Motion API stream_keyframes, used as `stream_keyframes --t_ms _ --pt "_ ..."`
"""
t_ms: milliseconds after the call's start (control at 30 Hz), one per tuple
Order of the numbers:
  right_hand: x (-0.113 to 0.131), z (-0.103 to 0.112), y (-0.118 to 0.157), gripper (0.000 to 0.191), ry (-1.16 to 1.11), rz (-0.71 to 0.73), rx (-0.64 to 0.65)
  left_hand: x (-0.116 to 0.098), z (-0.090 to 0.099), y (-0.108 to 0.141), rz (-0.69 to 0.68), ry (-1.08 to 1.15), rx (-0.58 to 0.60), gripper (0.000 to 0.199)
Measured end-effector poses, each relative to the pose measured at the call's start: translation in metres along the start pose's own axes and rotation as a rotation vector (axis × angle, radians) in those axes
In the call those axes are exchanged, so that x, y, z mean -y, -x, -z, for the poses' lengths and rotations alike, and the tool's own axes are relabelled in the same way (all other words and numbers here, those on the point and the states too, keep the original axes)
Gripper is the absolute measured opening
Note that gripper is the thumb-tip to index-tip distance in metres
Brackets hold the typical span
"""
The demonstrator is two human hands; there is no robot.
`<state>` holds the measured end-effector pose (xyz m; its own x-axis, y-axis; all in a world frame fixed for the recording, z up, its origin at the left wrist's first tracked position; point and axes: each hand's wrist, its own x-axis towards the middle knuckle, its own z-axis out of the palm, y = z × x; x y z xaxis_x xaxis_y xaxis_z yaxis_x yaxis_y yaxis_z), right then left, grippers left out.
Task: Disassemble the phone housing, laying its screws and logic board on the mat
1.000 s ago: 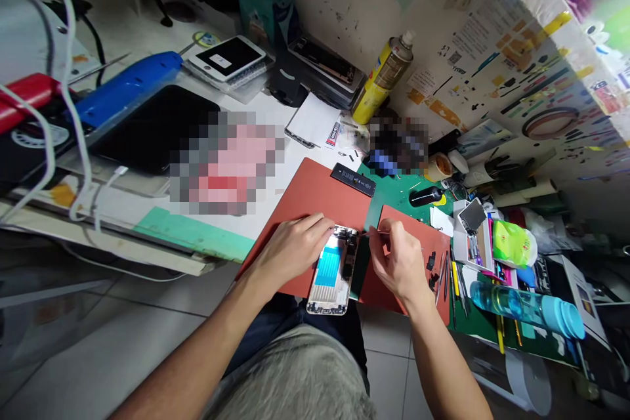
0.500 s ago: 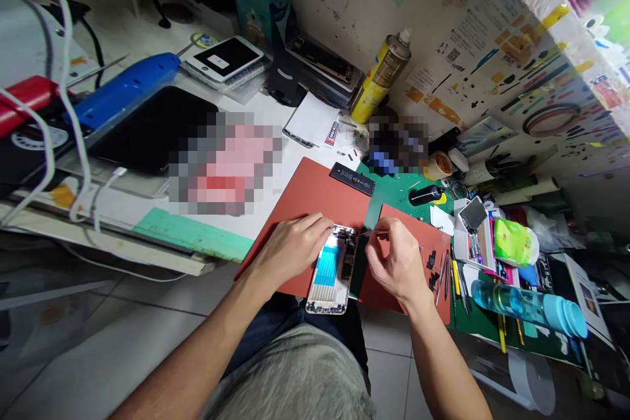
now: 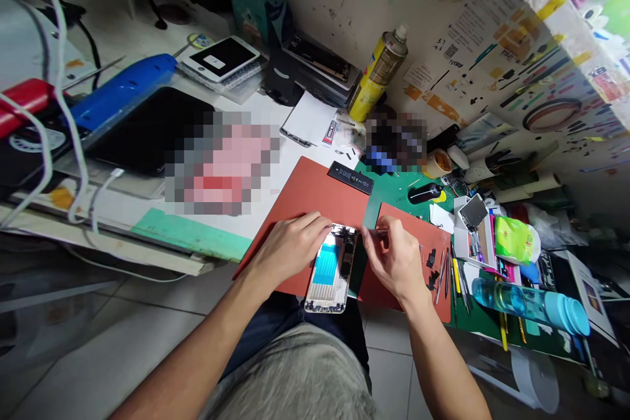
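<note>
The right hand's (image 3: pixel 396 259) thumb and forefinger are pinching a thin tool (image 3: pixel 381 231), mostly hidden, beside the phone's (image 3: pixel 323 290) upper right corner. The left hand's (image 3: pixel 295 243) fingertips are touching its upper left edge; whether they are gripping or only steadying it, I cannot tell. The phone is lying as an opened, pale metal shell, rounded at the corners, a glossy blue sheet (image 3: pixel 327 264) covering part of its ribbed inside. Its lower end is jutting past the near edge of the matte left mat (image 3: pixel 315 187). A strip of green mat (image 3: pixel 364 275) is running between phone and right mat (image 3: pixel 416 226), leaving a narrow gap before the right hand. Red surface is stretching from the left hand to the flat black battery (image 3: pixel 350 177) at the far edge. Small black parts (image 3: pixel 433 269) and slim tools (image 3: pixel 446 275) are bordering the right side.
</note>
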<state>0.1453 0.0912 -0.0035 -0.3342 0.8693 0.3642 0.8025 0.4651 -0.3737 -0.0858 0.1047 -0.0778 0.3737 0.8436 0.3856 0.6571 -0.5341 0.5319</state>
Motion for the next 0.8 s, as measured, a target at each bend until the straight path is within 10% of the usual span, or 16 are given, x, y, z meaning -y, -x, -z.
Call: stream_keyframes --t_ms 433,800 --pt "-0.002 -0.001 0.009 0.008 -0.114 -0.162 -0.079 0.0 0.001 0.0 0.005 0.016 0.008 0.025" --pt "-0.014 -0.012 0.031 0.038 -0.665 -0.776 -0.394 -0.004 0.004 -0.001 -0.013 0.113 0.015 0.02"
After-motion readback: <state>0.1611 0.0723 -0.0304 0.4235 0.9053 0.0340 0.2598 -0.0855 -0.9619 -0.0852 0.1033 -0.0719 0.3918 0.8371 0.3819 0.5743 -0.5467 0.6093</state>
